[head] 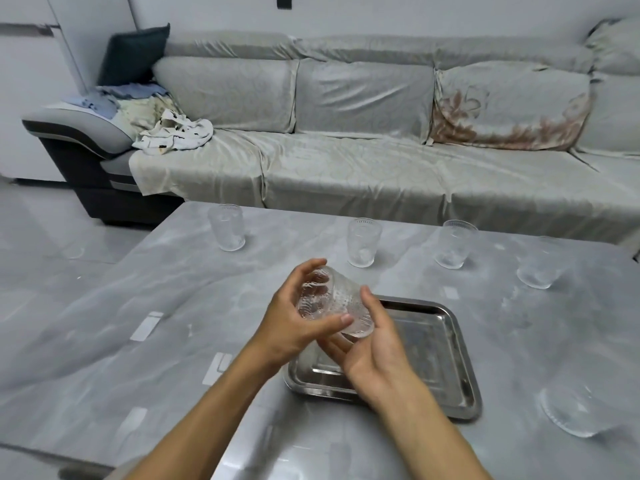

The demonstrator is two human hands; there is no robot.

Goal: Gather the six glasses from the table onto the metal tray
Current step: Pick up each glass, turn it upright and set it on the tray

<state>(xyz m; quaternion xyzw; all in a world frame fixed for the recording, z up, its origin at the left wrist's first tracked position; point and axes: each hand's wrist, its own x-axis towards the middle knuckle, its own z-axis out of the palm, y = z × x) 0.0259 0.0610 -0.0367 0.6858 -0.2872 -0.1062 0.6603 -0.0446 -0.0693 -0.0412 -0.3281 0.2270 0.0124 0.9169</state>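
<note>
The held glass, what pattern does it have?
Clear glass with rows of small raised dots, head view.

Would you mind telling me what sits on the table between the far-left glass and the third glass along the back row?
One upright glass stands between the far-left glass and the third glass, seen in the head view.

A single wide-angle view from the person's head looks forward and down across a grey marble-patterned table (173, 306) toward a covered sofa (346, 150) against the far wall. Both forearms rise from the lower edge, close to the lens. The fingers (311, 268) meet near the middle, with the sofa far beyond them and straight lines bowing toward the edges.
</note>
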